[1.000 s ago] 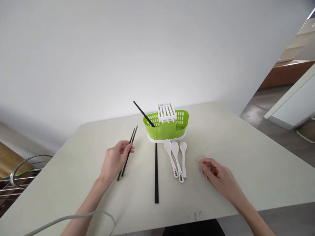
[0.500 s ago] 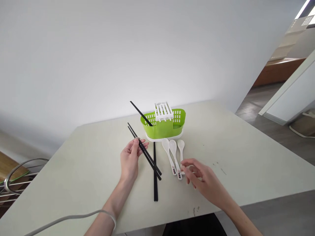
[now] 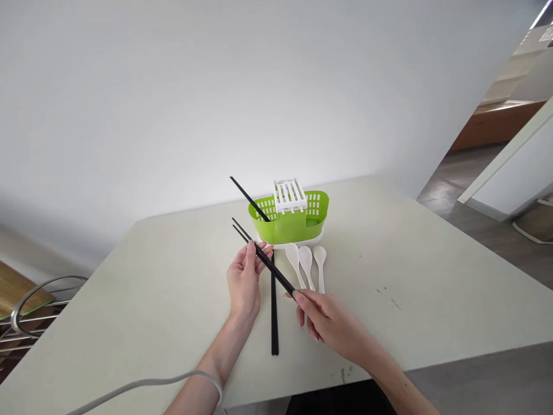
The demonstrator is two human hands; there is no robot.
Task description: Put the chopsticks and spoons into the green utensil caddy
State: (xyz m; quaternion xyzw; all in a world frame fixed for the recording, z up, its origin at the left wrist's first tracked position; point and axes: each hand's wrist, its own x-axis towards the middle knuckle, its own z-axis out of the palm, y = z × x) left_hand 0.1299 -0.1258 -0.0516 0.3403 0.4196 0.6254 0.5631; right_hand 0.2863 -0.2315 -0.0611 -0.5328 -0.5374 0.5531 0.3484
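Note:
A pair of black chopsticks (image 3: 276, 272) slants between my hands. My left hand (image 3: 245, 275) pinches it near the middle, and the thin tips stick out to the upper left. At the thick ends, the fingers of my right hand (image 3: 324, 317) are closed on the same pair. Below, another pair of black chopsticks (image 3: 275, 323) lies on the table, partly covered by the held ones. Three white spoons (image 3: 306, 262) rest side by side, their lower handles hidden behind my right hand. Beyond them stands a green basket (image 3: 285, 230) with a white slatted top and black chopsticks (image 3: 249, 199) leaning in its left compartment.
The pale table (image 3: 173, 276) reaches back to a white wall (image 3: 216, 104). A grey cable (image 3: 142, 381) loops over my left forearm. A metal rack (image 3: 30, 323) with a wooden board stands past the table's left edge.
My right hand has moved left from beside the spoon handles and closed on the thick ends of the chopsticks. My left hand has shifted slightly right, and the held pair has come together at those ends.

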